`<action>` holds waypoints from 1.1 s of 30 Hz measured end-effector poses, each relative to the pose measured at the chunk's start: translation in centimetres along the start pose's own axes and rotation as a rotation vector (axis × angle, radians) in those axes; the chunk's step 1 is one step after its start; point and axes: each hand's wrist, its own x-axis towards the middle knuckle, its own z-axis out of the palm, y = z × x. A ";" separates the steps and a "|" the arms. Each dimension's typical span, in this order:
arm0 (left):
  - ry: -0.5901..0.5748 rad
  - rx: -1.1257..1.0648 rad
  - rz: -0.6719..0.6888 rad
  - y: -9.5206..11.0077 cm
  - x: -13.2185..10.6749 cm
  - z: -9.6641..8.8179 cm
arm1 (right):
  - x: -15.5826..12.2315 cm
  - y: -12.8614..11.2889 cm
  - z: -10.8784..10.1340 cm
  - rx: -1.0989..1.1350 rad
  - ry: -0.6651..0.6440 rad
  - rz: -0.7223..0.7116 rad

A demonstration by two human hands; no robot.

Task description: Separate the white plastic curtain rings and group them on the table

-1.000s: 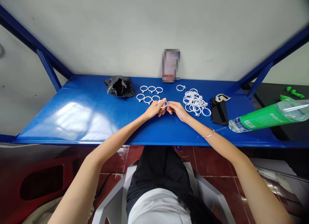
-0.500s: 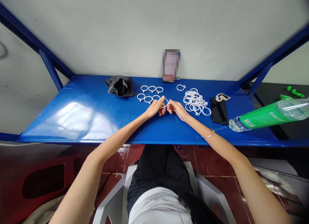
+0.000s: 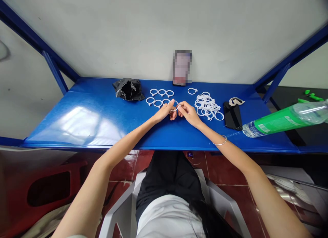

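Observation:
Between my two hands is a white curtain ring (image 3: 175, 110), held just above the blue table. My left hand (image 3: 165, 111) pinches its left side with thumb and fingers. On its right, the fingers of my right hand (image 3: 188, 112) close at the ring's small eyelet. Beyond my left hand lie two rows of similar white rings (image 3: 162, 92), set side by side. A loose pile of white rings (image 3: 207, 105) lies to the right of my right hand, and one single ring (image 3: 192, 91) rests apart behind it.
A crumpled black plastic bag (image 3: 128, 90) sits open at the back left. One phone (image 3: 180, 68) leans on the wall; a black phone (image 3: 232, 116) lies at right under a beige strap (image 3: 236, 101). A green-labelled bottle (image 3: 284, 120) stands near the right end of the blue table (image 3: 97, 94).
Both hands keep hold of the ring in nearly the same place, with a slight shift of the fingers at its eyelet. The whole view has moved a little.

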 end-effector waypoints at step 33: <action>-0.235 -0.154 -0.002 1.3 -0.6 -0.7 | 0.1 -0.4 -1.4 0.447 -0.324 0.222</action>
